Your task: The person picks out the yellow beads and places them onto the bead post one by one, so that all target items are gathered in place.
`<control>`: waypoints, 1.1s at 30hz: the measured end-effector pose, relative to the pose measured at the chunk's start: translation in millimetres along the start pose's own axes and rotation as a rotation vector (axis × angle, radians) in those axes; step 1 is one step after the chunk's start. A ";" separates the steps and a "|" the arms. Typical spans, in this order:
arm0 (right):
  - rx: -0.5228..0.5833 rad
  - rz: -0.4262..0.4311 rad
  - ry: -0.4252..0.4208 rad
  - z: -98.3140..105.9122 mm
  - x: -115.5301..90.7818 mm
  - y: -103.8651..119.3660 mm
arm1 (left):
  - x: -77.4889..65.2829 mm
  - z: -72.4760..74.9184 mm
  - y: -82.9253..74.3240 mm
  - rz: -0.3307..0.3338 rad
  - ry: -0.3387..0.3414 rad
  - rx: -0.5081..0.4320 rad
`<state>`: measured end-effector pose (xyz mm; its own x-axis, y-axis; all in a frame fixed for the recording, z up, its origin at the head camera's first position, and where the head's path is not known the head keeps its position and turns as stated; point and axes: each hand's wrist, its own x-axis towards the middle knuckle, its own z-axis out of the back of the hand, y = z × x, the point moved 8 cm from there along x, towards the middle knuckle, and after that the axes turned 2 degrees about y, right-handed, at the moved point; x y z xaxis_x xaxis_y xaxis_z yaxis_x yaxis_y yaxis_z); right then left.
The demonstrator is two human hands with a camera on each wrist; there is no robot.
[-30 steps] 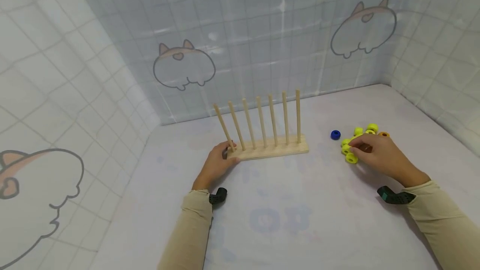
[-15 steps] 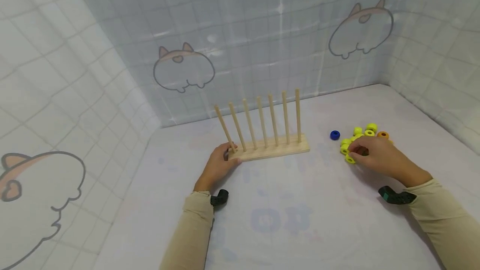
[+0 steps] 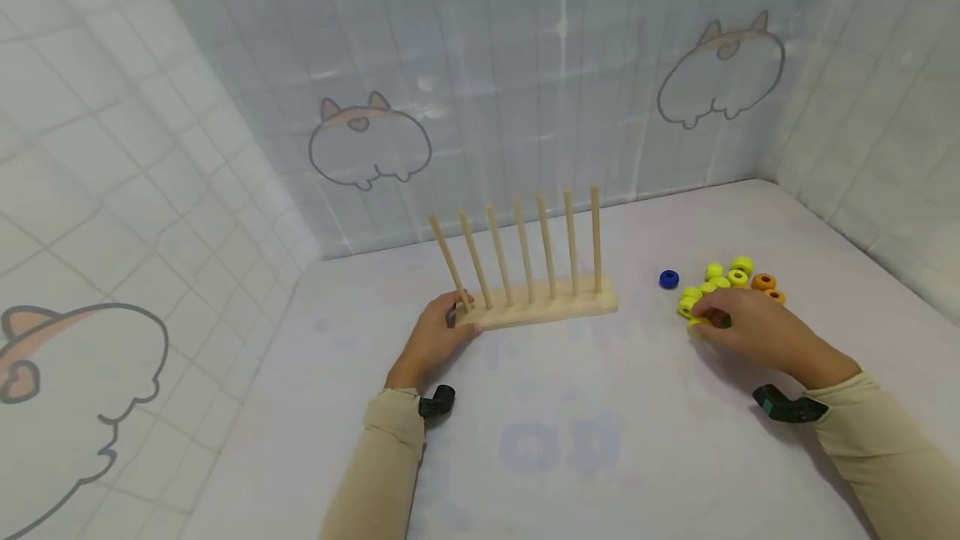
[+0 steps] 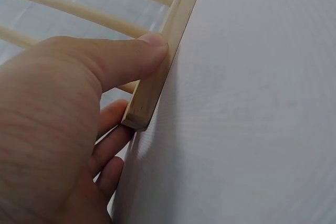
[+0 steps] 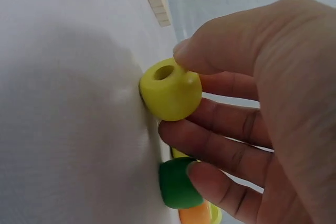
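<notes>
We see the left hand (image 3: pixel 432 336) pinching the left end of the 7-peg wooden rack (image 3: pixel 542 312), thumb on its near edge. At the bench's (image 3: pixel 562 390) right, the right hand's (image 3: pixel 765 336) grip pinches 1 yellow bead (image 5: pixel 170 95) between thumb and fingers, near a green bead (image 5: pixel 177 184).

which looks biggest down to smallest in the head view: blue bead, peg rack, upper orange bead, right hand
1. peg rack
2. right hand
3. blue bead and upper orange bead, unranked: they look too close in size to separate
</notes>
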<state>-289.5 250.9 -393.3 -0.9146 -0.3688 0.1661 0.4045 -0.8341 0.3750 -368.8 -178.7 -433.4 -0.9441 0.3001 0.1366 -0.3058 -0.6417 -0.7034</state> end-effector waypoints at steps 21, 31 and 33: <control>0.270 -0.104 -0.178 8.5 -6.0 -7.9 | -4.7 -0.3 3.7 0.019 -0.007 0.000; 0.472 -0.167 -0.189 1.1 -8.0 -11.5 | -7.9 -4.2 1.9 0.003 -0.014 -0.013; 0.504 -0.172 -0.188 -0.3 -7.1 -12.6 | -6.8 -3.8 1.2 0.002 -0.021 -0.005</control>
<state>-288.1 263.9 -399.4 -0.9703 -0.1270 0.2059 0.2414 -0.5601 0.7925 -362.3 -178.8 -437.8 -0.9471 0.2840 0.1492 -0.3029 -0.6385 -0.7075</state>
